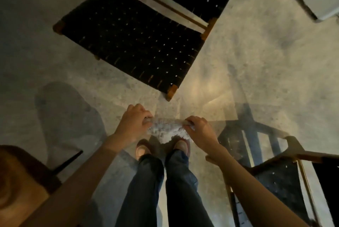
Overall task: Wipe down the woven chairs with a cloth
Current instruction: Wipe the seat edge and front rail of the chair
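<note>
Cloth [165, 131], white and fluffy, was pinched at its ends by left hand [135, 118] and right hand [200, 131], just short of the near corner of the woven chair [132, 38]. It was judged light and limp, best bunched in one palm.

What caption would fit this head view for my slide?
A white cloth gripped between left hand and right hand, in front of a black woven chair.
</note>
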